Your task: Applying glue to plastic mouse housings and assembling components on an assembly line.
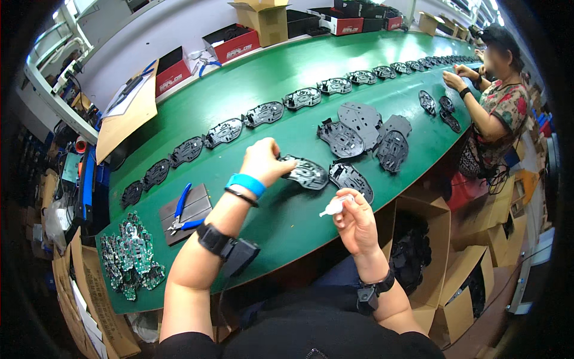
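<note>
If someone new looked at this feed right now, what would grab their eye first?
Most likely the long row of black plastic shells, curving across the green table toward the far right. Nearer, the left hand grips another shell while the right hand holds a small white object. The pile of green circuit boards stands out at the table's near-left end.

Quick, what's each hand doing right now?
Left hand: closed, gripping the near end of a black mouse-shaped plastic shell.
Right hand: closed, holding a small white nozzle-tipped bottle.
</note>
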